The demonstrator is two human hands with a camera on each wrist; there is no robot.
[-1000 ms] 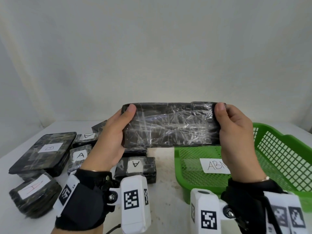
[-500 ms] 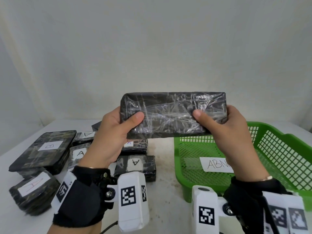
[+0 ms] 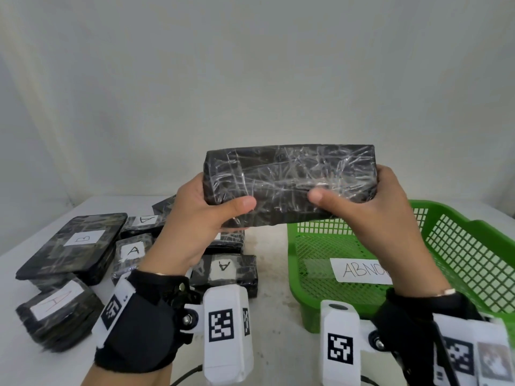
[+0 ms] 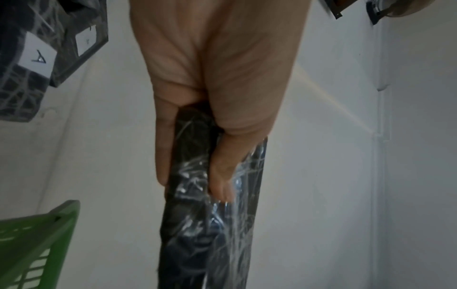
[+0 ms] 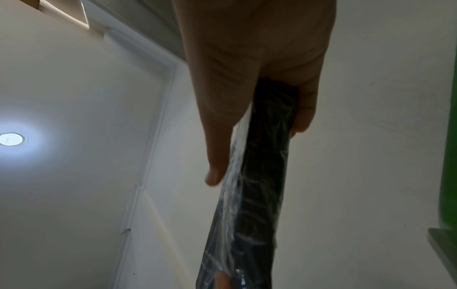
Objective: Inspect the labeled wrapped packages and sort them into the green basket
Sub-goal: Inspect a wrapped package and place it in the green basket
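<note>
I hold a long black package [image 3: 289, 179] wrapped in clear film, lifted in the air between the pile and the basket. My left hand [image 3: 206, 215] grips its left end, thumb on the near face, fingers behind. My right hand [image 3: 370, 201] grips the right end the same way. No label shows on the side facing me. The left wrist view shows the package [image 4: 210, 224] edge-on, pinched between thumb and fingers; so does the right wrist view of the package [image 5: 257, 185]. The green basket [image 3: 473, 246] sits at the right, below the package, holding only a paper label [image 3: 362, 270].
On the white table at the left lie several black wrapped packages: a flat one marked B [image 3: 75, 243], others marked A [image 3: 55, 310] [image 3: 133, 250] [image 3: 225, 270]. A wall stands close behind the table.
Both hands have turned the package and raised it a little. The thumbs moved from its top corners to the lower near face, closer together.
</note>
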